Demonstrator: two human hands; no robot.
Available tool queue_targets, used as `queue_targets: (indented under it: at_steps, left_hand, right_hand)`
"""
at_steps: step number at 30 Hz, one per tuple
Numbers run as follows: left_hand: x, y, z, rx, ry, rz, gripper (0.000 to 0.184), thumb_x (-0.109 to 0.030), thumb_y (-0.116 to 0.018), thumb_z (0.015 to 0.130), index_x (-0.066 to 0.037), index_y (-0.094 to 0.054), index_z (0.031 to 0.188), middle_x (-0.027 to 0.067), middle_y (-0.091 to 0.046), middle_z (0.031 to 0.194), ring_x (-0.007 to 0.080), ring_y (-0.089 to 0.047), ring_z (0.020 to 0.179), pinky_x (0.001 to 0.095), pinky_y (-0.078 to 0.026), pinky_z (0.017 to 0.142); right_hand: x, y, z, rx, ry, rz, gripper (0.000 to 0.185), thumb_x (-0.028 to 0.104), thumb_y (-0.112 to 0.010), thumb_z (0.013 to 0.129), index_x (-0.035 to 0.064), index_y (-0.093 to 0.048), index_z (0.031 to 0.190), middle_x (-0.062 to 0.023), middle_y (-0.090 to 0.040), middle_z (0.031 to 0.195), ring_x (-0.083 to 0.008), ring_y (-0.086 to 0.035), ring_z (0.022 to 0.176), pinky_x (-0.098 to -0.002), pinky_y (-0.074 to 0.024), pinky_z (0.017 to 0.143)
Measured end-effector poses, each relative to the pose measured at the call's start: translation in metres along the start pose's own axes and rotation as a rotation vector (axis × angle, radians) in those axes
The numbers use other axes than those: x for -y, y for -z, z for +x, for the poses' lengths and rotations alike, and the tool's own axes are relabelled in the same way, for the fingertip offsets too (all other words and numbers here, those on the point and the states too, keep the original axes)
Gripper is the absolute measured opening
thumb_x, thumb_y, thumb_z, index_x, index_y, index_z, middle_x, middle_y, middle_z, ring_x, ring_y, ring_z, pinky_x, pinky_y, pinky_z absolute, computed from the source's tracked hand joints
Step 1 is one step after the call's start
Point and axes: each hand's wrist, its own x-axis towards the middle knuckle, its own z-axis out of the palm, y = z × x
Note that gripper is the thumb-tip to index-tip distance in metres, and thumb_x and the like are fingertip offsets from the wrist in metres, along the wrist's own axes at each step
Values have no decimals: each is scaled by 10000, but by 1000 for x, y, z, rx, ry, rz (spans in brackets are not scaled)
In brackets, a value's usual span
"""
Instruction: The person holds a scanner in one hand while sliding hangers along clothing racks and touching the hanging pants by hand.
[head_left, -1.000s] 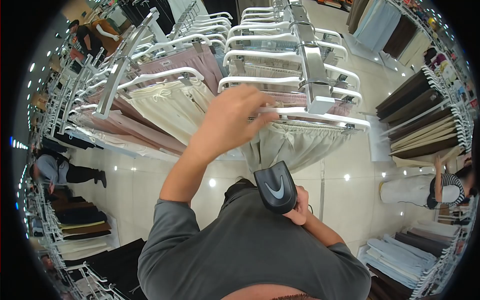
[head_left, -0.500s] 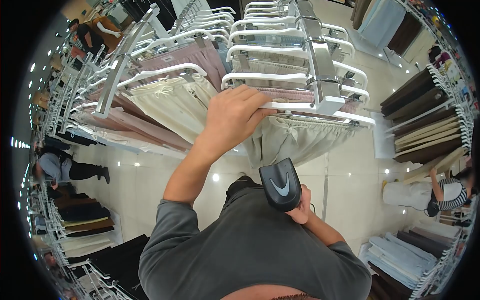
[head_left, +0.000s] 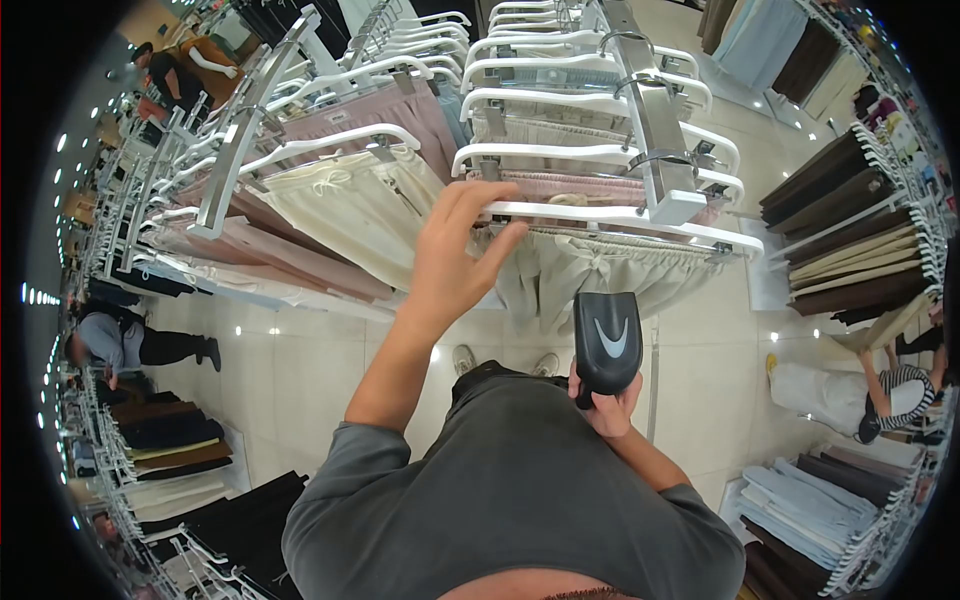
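Note:
My left hand [head_left: 460, 255] is at the left end of a white hanger [head_left: 570, 212], thumb and fingers apart. Its fingertips lie just over the hanger's end; whether they touch it I cannot tell. From that hanger hang light grey-beige drawstring trousers [head_left: 600, 265], the front pair on a metal rail [head_left: 655, 130]. My right hand [head_left: 612, 408] is closed round the handle of a black barcode scanner [head_left: 608, 345] with a grey curved mark on top. The scanner is upright in front of my body, its head just below the trousers. Part of the grip is hidden by the scanner's head.
Cream trousers [head_left: 350, 195] and pink trousers [head_left: 400, 115] hang on a second rail [head_left: 240, 130] to the left. Racks of dark and beige trousers [head_left: 850, 220] stand at right. A person in a striped top [head_left: 905, 392] is at far right, another person [head_left: 110, 335] at far left.
My left hand has loosened from the hanger, its fingers spreading and shifting slightly left. The scanner has moved right and up, turning more upright. The hanger has shifted slightly in view.

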Motion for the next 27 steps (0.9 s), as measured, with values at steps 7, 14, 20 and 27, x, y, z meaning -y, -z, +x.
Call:
queue_targets:
  at_steps: [7,14,20,27]
  left_hand:
    - [-11,-13,-1,-159,-250,267,341,-21,-812,801,-75,-720,1126,96,-687,1048,309,-621,1062,420,-477,952]
    - [-18,-32,24,-50,-431,311,266,-107,-834,788,-105,-754,1041,26,-708,897,235,-665,859,383,-488,784]
    - [-31,-36,37,-93,-515,333,253,-157,-843,780,-126,-763,1018,5,-726,889,208,-669,801,351,-485,734]
    - [-33,-41,36,-35,-536,250,251,-187,-850,766,-123,-759,991,1,-726,889,202,-675,798,340,-480,714]
  right_hand:
    - [6,-4,-4,-51,-9,18,332,175,-712,900,-81,-619,1089,-171,-691,940,-192,-661,767,-339,-557,707]
    - [9,4,-17,-50,-2,-22,321,146,-719,879,-74,-604,1082,-150,-693,908,-182,-665,750,-324,-556,684]
    - [5,12,-22,-12,0,-81,313,147,-725,871,-63,-592,1062,-131,-692,895,-157,-658,725,-289,-536,651]
    - [10,-3,-5,186,84,-260,459,183,-757,856,-98,-611,1189,-101,-683,1008,-173,-624,887,-294,-480,827]
